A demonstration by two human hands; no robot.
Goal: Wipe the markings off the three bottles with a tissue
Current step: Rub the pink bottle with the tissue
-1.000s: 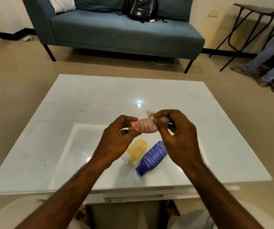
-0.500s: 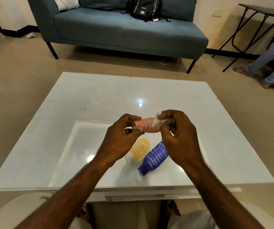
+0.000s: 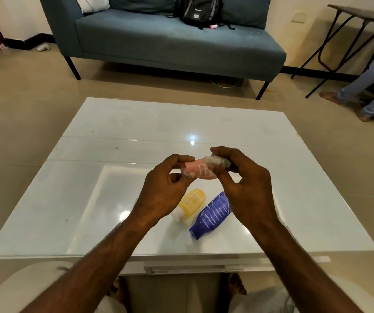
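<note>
My left hand (image 3: 162, 195) holds the pink bottle (image 3: 198, 170) sideways above the desk (image 3: 113, 199), its fingers (image 3: 180, 158) clenched on the capped end. My right hand (image 3: 247, 188) pinches a wadded tissue (image 3: 215, 161) against the bottle's other end, right beside a grid of white marks on its side. What the bottle holds I cannot tell — its wall is opaque, and my hands cover both ends.

Below, two more bottles lie on the desk, near each other. The yellow bottle (image 3: 192, 203) shows a white cap toward me and white grid lines; my left hand hides part of it. The blue bottle (image 3: 213, 214) lies slantwise with its neck toward me, scored with white strokes, its far end behind my right hand. Neither shows its contents.

Beyond the desk stands a sofa (image 3: 170, 39) with a black backpack (image 3: 198, 10) on it — cut off by the upper edge. At the right, someone's legs (image 3: 366, 86) run out of view.
</note>
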